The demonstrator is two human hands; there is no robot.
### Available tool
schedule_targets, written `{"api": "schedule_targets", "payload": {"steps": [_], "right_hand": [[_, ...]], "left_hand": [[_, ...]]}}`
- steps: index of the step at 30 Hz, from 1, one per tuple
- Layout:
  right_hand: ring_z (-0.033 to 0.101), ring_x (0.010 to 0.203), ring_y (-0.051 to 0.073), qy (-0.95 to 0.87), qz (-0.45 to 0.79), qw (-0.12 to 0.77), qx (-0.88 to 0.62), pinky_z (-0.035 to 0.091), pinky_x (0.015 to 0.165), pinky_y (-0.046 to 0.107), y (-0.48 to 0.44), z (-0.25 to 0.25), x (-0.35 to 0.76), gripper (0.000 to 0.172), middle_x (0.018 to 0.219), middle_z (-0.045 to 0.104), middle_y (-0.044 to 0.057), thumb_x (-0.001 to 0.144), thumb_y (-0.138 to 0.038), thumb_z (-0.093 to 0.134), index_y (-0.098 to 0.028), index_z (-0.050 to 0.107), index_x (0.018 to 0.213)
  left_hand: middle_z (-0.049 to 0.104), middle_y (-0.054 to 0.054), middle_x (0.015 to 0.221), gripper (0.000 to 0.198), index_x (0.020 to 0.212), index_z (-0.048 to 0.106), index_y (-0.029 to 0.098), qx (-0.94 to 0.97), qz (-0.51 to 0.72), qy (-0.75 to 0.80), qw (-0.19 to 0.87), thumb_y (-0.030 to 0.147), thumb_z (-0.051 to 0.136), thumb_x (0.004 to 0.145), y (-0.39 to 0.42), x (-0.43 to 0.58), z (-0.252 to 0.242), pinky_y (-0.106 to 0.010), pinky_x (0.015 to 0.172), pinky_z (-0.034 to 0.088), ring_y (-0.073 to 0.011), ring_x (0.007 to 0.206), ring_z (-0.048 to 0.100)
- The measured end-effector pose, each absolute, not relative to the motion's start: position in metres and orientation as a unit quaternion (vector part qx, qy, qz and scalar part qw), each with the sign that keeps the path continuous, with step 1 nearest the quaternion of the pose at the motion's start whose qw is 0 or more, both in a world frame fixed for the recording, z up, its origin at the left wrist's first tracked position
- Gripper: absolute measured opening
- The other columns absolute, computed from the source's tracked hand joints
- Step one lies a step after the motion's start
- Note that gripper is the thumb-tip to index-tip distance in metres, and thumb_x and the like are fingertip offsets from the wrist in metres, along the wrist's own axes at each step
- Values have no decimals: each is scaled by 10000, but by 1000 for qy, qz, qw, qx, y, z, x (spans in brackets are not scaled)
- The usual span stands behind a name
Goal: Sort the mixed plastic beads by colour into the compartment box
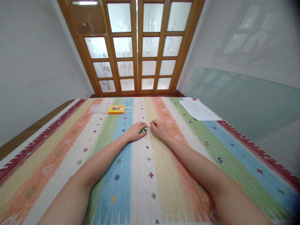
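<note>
Small coloured pieces [143, 130] lie bunched on the cloth-covered counter [140, 190]; left hand [136, 131] grip loosely open around them. Right hand [159, 128] grip pinched, contents undeterminable. Judged early: pieces gathered, sorting or joining unconfirmed.

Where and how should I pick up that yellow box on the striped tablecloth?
I'd grip the yellow box across its long near and far edges, coming down from the near side, probably with your left hand, which is closer. It lies flat, its near edge faces you, and what looks like clear plastic sits by both short ends.
</note>
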State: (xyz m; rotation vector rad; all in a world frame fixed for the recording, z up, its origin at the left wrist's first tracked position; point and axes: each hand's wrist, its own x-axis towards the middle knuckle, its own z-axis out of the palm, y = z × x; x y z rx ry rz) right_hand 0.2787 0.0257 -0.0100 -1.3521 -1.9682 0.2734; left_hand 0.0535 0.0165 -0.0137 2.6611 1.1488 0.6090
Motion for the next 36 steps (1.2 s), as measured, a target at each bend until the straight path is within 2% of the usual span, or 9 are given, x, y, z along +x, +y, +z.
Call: {"api": "schedule_targets", "payload": {"steps": [8,14,20,23,26,30,36], "right_hand": [[632,924,202,-799,110,317,-499,439,835,305,29,-12,277,248,981,737,72,995,-289,506,-205,735,952],[650,956,207,-784,135,338,-503,464,871,316,34,-16,278,248,1008,745,64,989,-276,501,-213,741,988],[662,905,203,-765,155,363,-508,481,823,306,36,-19,280,238,973,754,48,970,-282,516,-216,745,963],[668,897,204,-760,168,376,-502,487,817,308,36,-18,281,242,968,758,47,968,-293,516,-215,745,956],[674,903,210,-755,182,386,-498,494,834,317,37,-19,283,249,966,761,48,964,-306,512,-215,743,950],[684,917,218,-744,208,378,-509,507,858,331,42,-19,284,250,974,767,49,950,-309,510,-221,744,948],[689,947,225,-740,236,370,-509,518,874,337,60,-14,275,225,1009,769,57,922,-283,535,-218,747,964]], "left_hand": [[479,-99,1572,514,1502,505,226,926,188,306,117,385,493,1013,18,53,-10,-428,1256,318,-234,1460,427],[493,-75,1569,484,1497,510,237,938,165,288,98,349,443,1031,18,55,-6,-429,1266,290,-225,1467,423],[554,-66,1513,450,1432,578,257,940,177,274,96,248,416,1012,16,58,-1,-451,1223,353,-225,1403,491],[622,-73,1426,427,1390,610,254,937,195,267,112,239,430,1004,15,59,1,-440,1175,411,-220,1332,548],[634,-75,1402,408,1378,618,258,934,212,265,116,261,466,998,15,54,2,-440,1182,404,-222,1336,540],[573,-94,1471,403,1374,623,263,904,253,332,90,349,504,999,26,26,3,-476,1200,381,-246,1392,487],[534,-104,1497,400,1314,647,201,762,329,558,12,333,486,972,59,-91,4,-479,1235,337,-269,1418,455]]}}
